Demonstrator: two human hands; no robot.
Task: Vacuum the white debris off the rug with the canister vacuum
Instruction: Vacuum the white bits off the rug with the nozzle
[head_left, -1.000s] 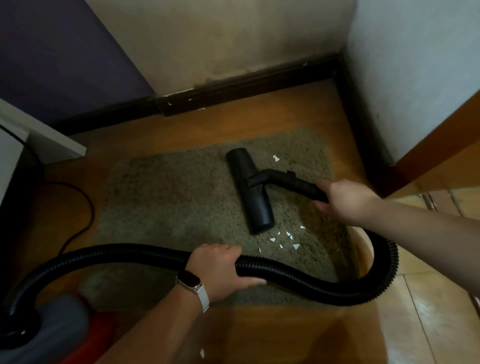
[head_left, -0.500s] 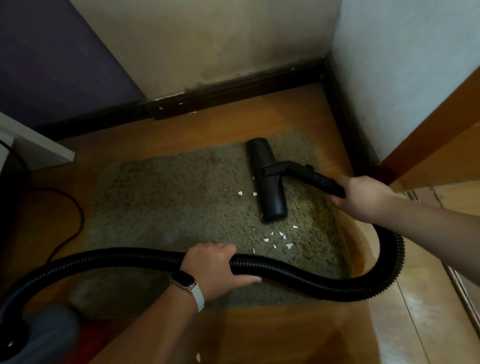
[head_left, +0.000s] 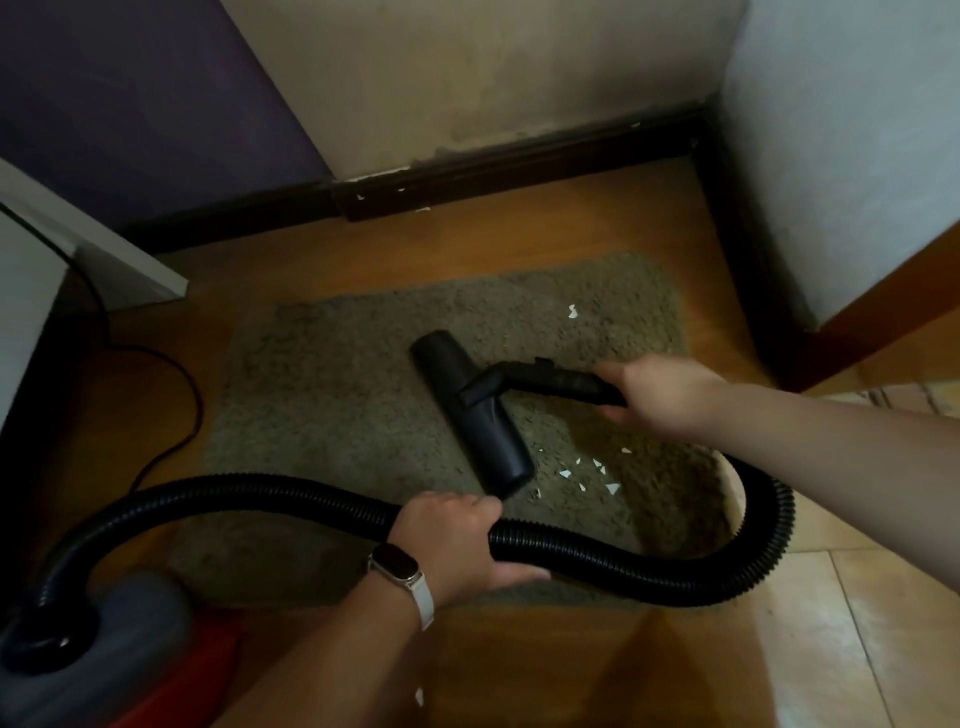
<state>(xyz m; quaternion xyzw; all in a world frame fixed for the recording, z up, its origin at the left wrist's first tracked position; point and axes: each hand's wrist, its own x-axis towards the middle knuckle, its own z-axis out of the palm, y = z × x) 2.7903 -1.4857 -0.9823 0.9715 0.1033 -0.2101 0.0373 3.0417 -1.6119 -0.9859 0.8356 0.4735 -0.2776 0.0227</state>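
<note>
1. Step in hand: working the floor nozzle (head_left: 470, 415) over the rug (head_left: 337, 395). It lies on the pile, its near end just beside the cluster of white debris (head_left: 592, 470) at the rug's near right. One more scrap (head_left: 572, 312) lies well apart, toward the far edge.
2. Method: hold the nozzle flat to the pile and draw it slowly across the cluster in overlapping passes, then reach out for the far scrap. Judgement: quick strokes would likely flick the light bits aside.
3. The hose (head_left: 649, 566) loops round the rug's right edge. It needs slack so it does not drag through the scraps.
4. My right hand (head_left: 660, 395): fingers (head_left: 610, 371) wrapped round the black wand (head_left: 540, 382), grasping it behind the nozzle's neck.
5. My left hand (head_left: 457, 543): fingers (head_left: 475, 506) curled over the corrugated hose, thumb beneath, grasping it by the rug's near edge.
6. The canister vacuum (head_left: 104, 649) sits at lower left.
</note>
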